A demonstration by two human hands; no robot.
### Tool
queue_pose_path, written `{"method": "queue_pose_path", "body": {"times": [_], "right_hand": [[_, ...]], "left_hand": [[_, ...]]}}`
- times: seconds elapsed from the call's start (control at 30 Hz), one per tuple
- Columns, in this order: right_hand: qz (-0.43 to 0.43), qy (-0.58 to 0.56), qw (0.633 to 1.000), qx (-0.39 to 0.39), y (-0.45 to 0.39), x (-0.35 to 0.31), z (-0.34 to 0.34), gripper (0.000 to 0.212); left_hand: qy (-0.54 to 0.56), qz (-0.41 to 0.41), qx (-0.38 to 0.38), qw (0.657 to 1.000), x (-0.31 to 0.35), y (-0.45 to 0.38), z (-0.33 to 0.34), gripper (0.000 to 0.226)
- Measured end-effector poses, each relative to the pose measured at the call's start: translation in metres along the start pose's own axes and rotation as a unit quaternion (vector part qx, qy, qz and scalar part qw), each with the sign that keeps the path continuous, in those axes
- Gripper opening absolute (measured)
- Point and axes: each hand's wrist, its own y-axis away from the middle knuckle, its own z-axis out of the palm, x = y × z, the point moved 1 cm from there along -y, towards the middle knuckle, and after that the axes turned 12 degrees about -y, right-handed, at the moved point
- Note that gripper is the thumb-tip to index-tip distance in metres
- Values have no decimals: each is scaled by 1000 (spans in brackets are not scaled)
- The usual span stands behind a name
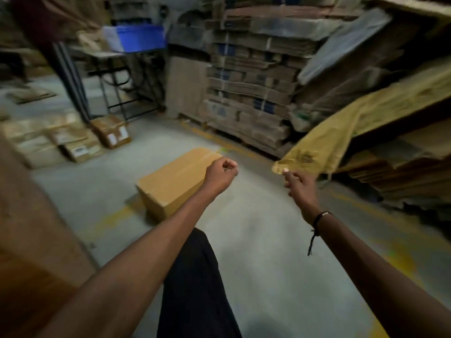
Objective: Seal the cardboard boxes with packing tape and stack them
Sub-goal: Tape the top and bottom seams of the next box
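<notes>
A closed cardboard box [170,179] lies on the grey floor ahead of me, with a strip of tape running along its top seam. My left hand [220,175] hovers over the box's right end, fingers curled into a loose fist with nothing visible in it. My right hand [299,185] is out to the right of the box, fingers loosely bent, its fingertips at the corner of a yellow sack [317,147]. No tape roll is in view.
Several taped parcels [73,142] lie on the floor at the left. A tall pallet of flattened cartons [251,93] stands behind the box. A metal table [117,76] carries a blue crate [140,37]. Flat cardboard [402,167] is piled at the right, and a brown box wall [29,228] is close at my left.
</notes>
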Motion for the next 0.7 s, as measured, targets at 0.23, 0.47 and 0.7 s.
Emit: {"method": "queue_pose_path", "body": {"times": [0.23, 0.47, 0.7], "right_hand": [[57, 56, 987, -137, -59, 82, 165, 55], [195, 35, 957, -213, -131, 204, 326, 91], [322, -8, 923, -210, -186, 317, 431, 122]], "left_hand": [[-59, -210, 95, 971, -219, -60, -83, 5], [-84, -319, 146, 933, -420, -122, -99, 25], [-17, -325, 113, 939, -534, -211, -77, 104]]}}
